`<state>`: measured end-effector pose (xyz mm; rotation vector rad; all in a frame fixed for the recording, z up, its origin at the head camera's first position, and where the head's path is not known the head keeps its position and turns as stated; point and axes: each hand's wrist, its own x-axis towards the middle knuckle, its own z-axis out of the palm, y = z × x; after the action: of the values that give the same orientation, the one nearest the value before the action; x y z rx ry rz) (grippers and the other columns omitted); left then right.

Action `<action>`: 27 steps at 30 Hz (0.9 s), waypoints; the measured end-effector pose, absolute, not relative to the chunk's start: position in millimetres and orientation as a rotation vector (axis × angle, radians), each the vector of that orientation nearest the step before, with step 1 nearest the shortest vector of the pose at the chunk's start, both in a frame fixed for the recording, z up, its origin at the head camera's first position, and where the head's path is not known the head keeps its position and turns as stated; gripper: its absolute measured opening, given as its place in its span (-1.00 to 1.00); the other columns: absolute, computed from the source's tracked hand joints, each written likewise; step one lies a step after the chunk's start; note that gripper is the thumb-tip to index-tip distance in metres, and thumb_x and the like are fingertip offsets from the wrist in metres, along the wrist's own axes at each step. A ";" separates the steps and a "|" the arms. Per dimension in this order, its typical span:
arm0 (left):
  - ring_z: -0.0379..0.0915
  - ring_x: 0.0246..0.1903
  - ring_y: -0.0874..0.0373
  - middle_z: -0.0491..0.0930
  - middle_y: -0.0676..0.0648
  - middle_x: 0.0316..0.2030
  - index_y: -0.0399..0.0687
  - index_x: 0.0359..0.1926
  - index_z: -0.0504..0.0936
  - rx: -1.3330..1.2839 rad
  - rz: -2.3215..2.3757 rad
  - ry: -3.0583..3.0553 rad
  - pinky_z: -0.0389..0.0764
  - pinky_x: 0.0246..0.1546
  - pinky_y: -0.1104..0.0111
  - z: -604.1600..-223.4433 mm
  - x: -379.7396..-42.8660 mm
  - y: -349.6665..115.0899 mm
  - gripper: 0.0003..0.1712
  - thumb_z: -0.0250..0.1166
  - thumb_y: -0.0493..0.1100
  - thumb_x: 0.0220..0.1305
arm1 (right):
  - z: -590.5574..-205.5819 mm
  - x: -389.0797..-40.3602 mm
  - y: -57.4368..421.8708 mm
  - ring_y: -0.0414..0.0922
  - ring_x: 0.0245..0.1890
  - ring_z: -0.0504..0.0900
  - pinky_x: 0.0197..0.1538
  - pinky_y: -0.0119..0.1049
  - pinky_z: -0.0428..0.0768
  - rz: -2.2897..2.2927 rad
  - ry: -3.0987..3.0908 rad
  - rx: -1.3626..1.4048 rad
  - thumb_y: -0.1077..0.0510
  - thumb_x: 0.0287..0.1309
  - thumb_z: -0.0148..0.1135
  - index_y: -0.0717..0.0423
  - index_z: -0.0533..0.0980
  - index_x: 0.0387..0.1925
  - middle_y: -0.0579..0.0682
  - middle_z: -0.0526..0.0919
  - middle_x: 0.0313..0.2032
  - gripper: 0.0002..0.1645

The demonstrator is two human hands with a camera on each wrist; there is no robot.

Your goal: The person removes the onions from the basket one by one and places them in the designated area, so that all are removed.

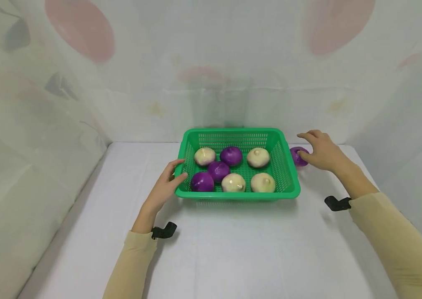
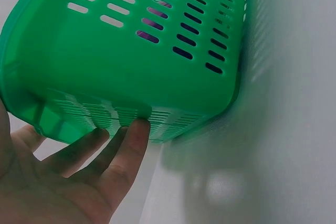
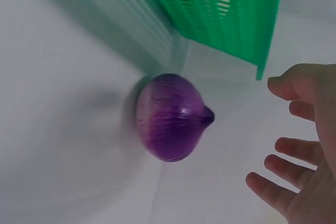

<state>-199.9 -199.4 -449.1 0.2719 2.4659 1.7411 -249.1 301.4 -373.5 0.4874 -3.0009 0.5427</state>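
Observation:
A green plastic basket (image 1: 238,195) holds several purple onions (image 1: 231,156) and several white onions (image 1: 258,158). My left hand (image 1: 165,182) holds the left end of the basket, thumb over the rim. In the left wrist view its fingers (image 2: 123,156) rest against the slotted outer wall. To the right of the basket, a single purple onion (image 3: 170,118) lies on the white table, pointed tip up. Above it hovers my right hand (image 1: 323,151), fingers spread and thumb apart from them. In the right wrist view that hand (image 3: 310,150) is clear of the onion.
A white cloth covers the table (image 1: 233,249). Behind it hangs a pale patterned curtain (image 1: 211,62), with more sheeting (image 1: 27,145) along the left side. The loose onion sits close to the table's back edge.

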 end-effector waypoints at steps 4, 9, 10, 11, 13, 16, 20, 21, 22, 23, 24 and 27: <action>0.19 0.41 -0.26 0.14 -0.16 0.51 0.22 0.50 0.24 0.278 1.748 2.455 0.28 0.31 -0.23 -449.2 -200.5 -199.1 -0.32 0.21 0.16 0.48 | -362.3 -241.2 295.4 0.44 0.30 0.23 0.18 0.46 0.34 0.550 -2.975 0.499 0.13 0.31 0.26 0.24 0.34 0.39 0.40 0.28 0.32 -0.33; 0.21 0.40 -0.24 0.15 -0.18 0.50 0.19 0.51 0.23 0.282 1.753 2.449 0.30 0.30 -0.22 -448.0 -199.7 -196.4 -0.31 0.21 0.15 0.48 | -351.4 -231.2 289.1 0.40 0.33 0.21 0.19 0.45 0.34 0.539 -2.963 0.507 0.13 0.31 0.25 0.23 0.34 0.39 0.37 0.28 0.33 -0.33; 0.22 0.40 -0.24 0.16 -0.18 0.50 0.20 0.51 0.23 0.280 1.753 2.450 0.30 0.30 -0.22 -447.8 -199.4 -196.1 -0.31 0.21 0.15 0.48 | -349.7 -229.6 287.5 0.40 0.34 0.22 0.19 0.46 0.34 0.535 -2.955 0.515 0.14 0.31 0.24 0.23 0.34 0.39 0.37 0.28 0.33 -0.33; 0.22 0.39 -0.23 0.16 -0.18 0.50 0.21 0.51 0.23 0.279 1.752 2.448 0.30 0.30 -0.21 -447.6 -199.2 -195.9 -0.31 0.21 0.16 0.47 | -348.1 -227.9 285.8 0.40 0.34 0.22 0.19 0.46 0.34 0.532 -2.947 0.525 0.15 0.30 0.24 0.24 0.35 0.39 0.37 0.29 0.33 -0.33; 0.21 0.40 -0.23 0.16 -0.18 0.50 0.23 0.51 0.23 0.277 1.747 2.450 0.29 0.31 -0.21 -447.8 -199.3 -196.4 -0.31 0.21 0.17 0.47 | -345.4 -224.9 281.6 0.40 0.34 0.22 0.20 0.46 0.34 0.535 -2.931 0.549 0.15 0.30 0.24 0.24 0.36 0.38 0.37 0.30 0.32 -0.34; 0.20 0.41 -0.23 0.17 -0.17 0.50 0.27 0.49 0.25 0.265 1.741 2.466 0.28 0.32 -0.21 -447.6 -199.2 -197.6 -0.33 0.21 0.18 0.46 | -342.3 -221.3 275.4 0.38 0.34 0.24 0.20 0.45 0.35 0.543 -2.912 0.590 0.13 0.30 0.24 0.23 0.38 0.37 0.35 0.33 0.31 -0.35; 0.19 0.42 -0.24 0.16 -0.18 0.50 0.26 0.50 0.24 0.272 1.739 2.475 0.26 0.33 -0.23 -447.4 -199.6 -198.8 -0.32 0.21 0.17 0.47 | -340.3 -216.8 269.9 0.35 0.33 0.27 0.16 0.43 0.41 0.554 -2.907 0.626 0.10 0.32 0.26 0.21 0.39 0.36 0.32 0.35 0.31 -0.37; 0.18 0.42 -0.26 0.15 -0.19 0.51 0.24 0.51 0.23 0.281 1.736 2.475 0.25 0.33 -0.24 -447.8 -199.8 -198.9 -0.31 0.21 0.17 0.47 | -339.9 -215.7 268.8 0.35 0.33 0.27 0.15 0.42 0.42 0.552 -2.906 0.635 0.10 0.33 0.26 0.20 0.40 0.36 0.31 0.36 0.30 -0.37; 0.17 0.42 -0.26 0.15 -0.19 0.51 0.25 0.51 0.23 0.281 1.735 2.474 0.25 0.33 -0.23 -447.9 -199.8 -198.9 -0.31 0.21 0.17 0.47 | -339.3 -214.5 267.5 0.35 0.32 0.28 0.13 0.42 0.44 0.547 -2.904 0.650 0.10 0.33 0.26 0.20 0.40 0.36 0.31 0.37 0.29 -0.38; 0.16 0.43 -0.26 0.14 -0.20 0.51 0.25 0.51 0.23 0.282 1.735 2.471 0.25 0.33 -0.24 -448.0 -199.7 -198.9 -0.31 0.21 0.17 0.47 | -338.7 -213.5 266.3 0.35 0.31 0.29 0.12 0.41 0.45 0.545 -2.899 0.667 0.11 0.33 0.26 0.21 0.41 0.35 0.31 0.37 0.29 -0.39; 0.16 0.43 -0.27 0.13 -0.20 0.52 0.24 0.52 0.22 0.283 1.733 2.472 0.25 0.33 -0.24 -448.2 -199.7 -199.0 -0.30 0.20 0.17 0.47 | -337.8 -212.5 264.6 0.36 0.30 0.30 0.11 0.41 0.46 0.543 -2.893 0.686 0.12 0.32 0.26 0.21 0.41 0.34 0.31 0.38 0.28 -0.39; 0.16 0.43 -0.28 0.13 -0.22 0.52 0.23 0.52 0.21 0.285 1.729 2.478 0.25 0.32 -0.25 -448.2 -199.2 -199.5 -0.30 0.20 0.17 0.48 | -335.3 -210.0 258.7 0.35 0.29 0.31 0.11 0.36 0.49 0.537 -2.875 0.732 0.11 0.31 0.28 0.22 0.43 0.32 0.30 0.40 0.27 -0.40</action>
<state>-199.2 -199.5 -448.2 0.2853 2.4784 1.7287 -210.0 258.7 -335.3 0.7316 -2.8748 0.5369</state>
